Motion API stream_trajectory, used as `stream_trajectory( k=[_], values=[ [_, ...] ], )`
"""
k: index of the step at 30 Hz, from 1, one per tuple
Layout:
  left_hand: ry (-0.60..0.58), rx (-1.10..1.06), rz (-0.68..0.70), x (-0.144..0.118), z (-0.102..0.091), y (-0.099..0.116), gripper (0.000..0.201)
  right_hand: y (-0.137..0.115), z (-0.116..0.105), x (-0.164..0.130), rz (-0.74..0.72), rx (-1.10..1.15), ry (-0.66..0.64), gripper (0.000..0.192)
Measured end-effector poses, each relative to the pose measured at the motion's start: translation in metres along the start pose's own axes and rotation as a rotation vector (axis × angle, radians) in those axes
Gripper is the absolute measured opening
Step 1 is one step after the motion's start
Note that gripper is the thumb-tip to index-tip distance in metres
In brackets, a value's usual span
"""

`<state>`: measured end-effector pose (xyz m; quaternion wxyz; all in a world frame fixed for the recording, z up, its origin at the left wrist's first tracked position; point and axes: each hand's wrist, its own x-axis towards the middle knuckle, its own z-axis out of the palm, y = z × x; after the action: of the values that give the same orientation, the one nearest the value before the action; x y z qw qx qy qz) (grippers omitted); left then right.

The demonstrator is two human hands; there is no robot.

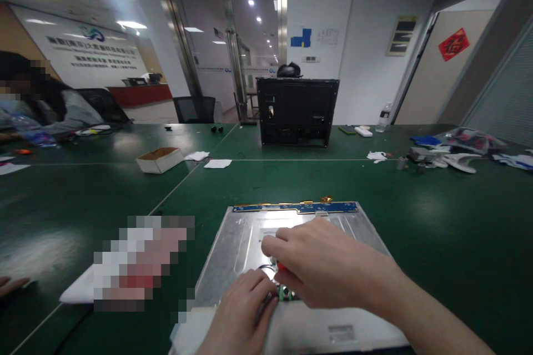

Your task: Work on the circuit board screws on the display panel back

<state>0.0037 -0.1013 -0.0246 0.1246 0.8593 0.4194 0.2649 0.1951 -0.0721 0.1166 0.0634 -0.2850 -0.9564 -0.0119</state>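
A flat silver metal display panel point(241, 249) lies on the green table in front of me, with a blue circuit strip point(295, 208) along its far edge. My right hand point(325, 263) is curled over the panel's middle, fingers closed on a small red-tipped part point(281, 267) beside a little green board point(284, 293). My left hand point(244, 310) rests just below it, its fingers pinching thin dark wires point(266, 268) near that green board. What exactly lies under the hands is hidden.
A black monitor housing point(297, 111) stands at the table's far side. A cardboard box point(160, 159) and paper scraps lie to the far left, loose parts and bags point(449, 150) far right. A blurred patch point(141, 260) sits left of the panel. Another person sits far left point(45, 105).
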Motion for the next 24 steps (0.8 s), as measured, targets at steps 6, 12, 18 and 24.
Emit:
stream_trajectory(
  k=[6, 12, 18, 24],
  values=[
    [0.013, -0.004, -0.013, -0.0003, 0.0006, 0.0018, 0.018, -0.0007, -0.0002, -0.0008, 0.017, 0.009, 0.02, 0.011],
    [0.005, 0.0, -0.006, 0.0018, -0.0017, 0.0027, 0.016, -0.0025, -0.0042, -0.0026, -0.029, 0.021, 0.005, 0.015],
    [0.026, -0.004, -0.001, 0.0021, -0.0023, 0.0039, 0.018, -0.0009, -0.0022, 0.0003, 0.006, 0.004, 0.018, 0.009],
    [0.049, -0.005, -0.004, 0.002, -0.0013, 0.0035, 0.018, -0.0006, -0.0005, 0.0009, 0.048, 0.004, 0.004, 0.009]
  ],
)
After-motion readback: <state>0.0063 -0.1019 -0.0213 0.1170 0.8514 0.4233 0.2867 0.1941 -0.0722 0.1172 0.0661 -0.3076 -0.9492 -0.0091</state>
